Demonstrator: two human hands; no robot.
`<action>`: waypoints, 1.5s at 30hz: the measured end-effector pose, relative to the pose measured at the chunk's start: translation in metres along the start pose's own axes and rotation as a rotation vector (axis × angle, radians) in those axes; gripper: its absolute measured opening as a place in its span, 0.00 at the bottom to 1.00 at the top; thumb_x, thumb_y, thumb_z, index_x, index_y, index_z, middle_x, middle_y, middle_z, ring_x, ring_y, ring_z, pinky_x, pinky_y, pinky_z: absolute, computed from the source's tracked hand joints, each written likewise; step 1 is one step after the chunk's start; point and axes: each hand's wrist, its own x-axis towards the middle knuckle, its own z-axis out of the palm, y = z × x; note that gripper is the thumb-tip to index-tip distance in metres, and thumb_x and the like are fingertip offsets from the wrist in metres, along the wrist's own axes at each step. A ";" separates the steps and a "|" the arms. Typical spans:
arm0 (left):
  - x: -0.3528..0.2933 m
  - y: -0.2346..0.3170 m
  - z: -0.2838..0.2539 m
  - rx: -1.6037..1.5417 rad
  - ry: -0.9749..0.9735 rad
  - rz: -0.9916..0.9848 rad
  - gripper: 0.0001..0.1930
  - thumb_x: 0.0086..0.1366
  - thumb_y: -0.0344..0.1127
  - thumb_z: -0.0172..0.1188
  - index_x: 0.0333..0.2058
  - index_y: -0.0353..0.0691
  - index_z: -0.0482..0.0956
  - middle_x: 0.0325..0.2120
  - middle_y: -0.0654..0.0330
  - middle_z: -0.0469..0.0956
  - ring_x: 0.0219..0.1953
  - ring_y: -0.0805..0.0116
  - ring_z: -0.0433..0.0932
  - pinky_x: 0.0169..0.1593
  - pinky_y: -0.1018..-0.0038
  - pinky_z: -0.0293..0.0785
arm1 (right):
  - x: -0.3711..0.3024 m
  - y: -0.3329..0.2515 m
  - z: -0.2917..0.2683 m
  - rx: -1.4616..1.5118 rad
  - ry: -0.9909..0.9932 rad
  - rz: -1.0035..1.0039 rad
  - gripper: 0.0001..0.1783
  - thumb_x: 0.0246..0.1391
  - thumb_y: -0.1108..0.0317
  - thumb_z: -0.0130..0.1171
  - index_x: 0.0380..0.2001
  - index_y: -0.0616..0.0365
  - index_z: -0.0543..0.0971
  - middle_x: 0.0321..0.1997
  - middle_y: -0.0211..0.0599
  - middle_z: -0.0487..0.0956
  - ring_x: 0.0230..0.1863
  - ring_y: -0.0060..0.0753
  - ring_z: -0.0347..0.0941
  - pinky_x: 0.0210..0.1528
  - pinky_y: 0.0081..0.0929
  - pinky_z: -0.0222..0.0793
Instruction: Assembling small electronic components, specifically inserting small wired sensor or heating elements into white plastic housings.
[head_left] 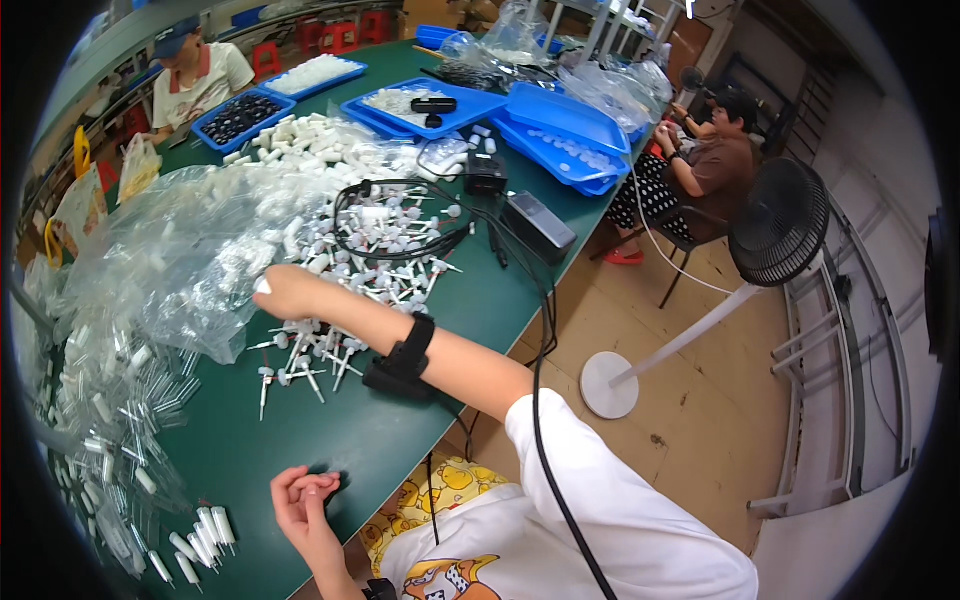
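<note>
My right hand [288, 293] reaches across the green table [240, 440], over the edge of a clear plastic bag [200, 270]. Its fingers are bent in and mostly hidden; a small white bit shows at the fingertips, too small to name. Beside it lies a heap of small parts [405, 235] with pale round caps and thin white stems; some spread below the forearm. My left hand [303, 510] hangs near the table's front edge, fingers loosely curled and apart, nothing visible in them. Several white tubes with thin metal tips [207, 535] lie to its left.
Clear tubes [150, 400] pile up at the left. White cylinders [310, 145] are heaped farther back, near blue trays [570, 120]. A black cable [540, 340] runs past my right arm. A fan [780, 220] stands right; a co-worker [715, 160] sits behind it, another [200, 80] far left.
</note>
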 end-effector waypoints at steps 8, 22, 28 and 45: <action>0.000 -0.004 -0.001 0.037 0.015 -0.005 0.09 0.65 0.26 0.46 0.43 0.30 0.66 0.27 0.57 0.73 0.34 0.67 0.76 0.42 0.76 0.73 | -0.007 -0.005 0.012 -0.177 -0.040 -0.040 0.22 0.52 0.53 0.51 0.38 0.64 0.74 0.41 0.48 0.76 0.44 0.49 0.74 0.49 0.57 0.54; 0.003 -0.008 0.003 -0.312 0.209 -0.054 0.15 0.68 0.38 0.45 0.44 0.30 0.67 0.36 0.55 0.72 0.39 0.68 0.74 0.44 0.73 0.71 | -0.181 -0.068 -0.020 0.247 -0.045 -0.736 0.14 0.54 0.61 0.51 0.33 0.63 0.69 0.33 0.45 0.70 0.36 0.47 0.69 0.41 0.41 0.61; -0.002 0.014 0.000 -0.026 0.160 -0.137 0.18 0.67 0.37 0.42 0.49 0.32 0.69 0.43 0.50 0.74 0.44 0.60 0.74 0.49 0.68 0.70 | -0.229 -0.058 0.009 0.577 -0.344 -0.605 0.15 0.56 0.62 0.51 0.35 0.65 0.67 0.37 0.46 0.68 0.43 0.45 0.65 0.51 0.38 0.59; 0.003 0.013 0.007 -0.057 0.219 0.037 0.18 0.69 0.39 0.44 0.51 0.31 0.64 0.40 0.50 0.71 0.42 0.60 0.72 0.46 0.69 0.70 | -0.230 -0.043 0.026 0.741 -0.162 -0.461 0.18 0.57 0.60 0.55 0.41 0.65 0.70 0.42 0.40 0.68 0.44 0.40 0.65 0.43 0.32 0.63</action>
